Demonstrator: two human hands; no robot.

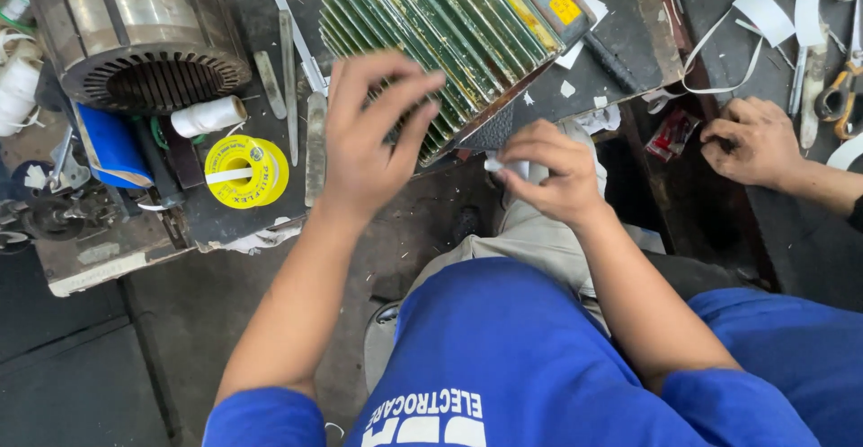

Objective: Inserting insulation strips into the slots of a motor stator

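We start at the green ribbed motor body (431, 33), which lies tilted on the bench edge (629, 42) at twelve o'clock from our lap; our left hand (369, 132) rests spread against its lower ribs, fingers fanned wide and gripping nothing; our right hand (548, 173), at three o'clock from the left, is pinched closed on a small white paper strip (503, 166) just beside the body's lower corner. Out at nine o'clock lie a yellow tape roll (244, 170), a spool of white thread (209, 116) and a grey slotted motor core (135, 24); at three o'clock a second person's hand (751, 141) rests near pliers (840, 96) and loose white strips (764, 11). As we judge it, the body overhangs the edge; a hard push from the flat left hand could tip it; the strip, held only by fingertips, could crease or slip.
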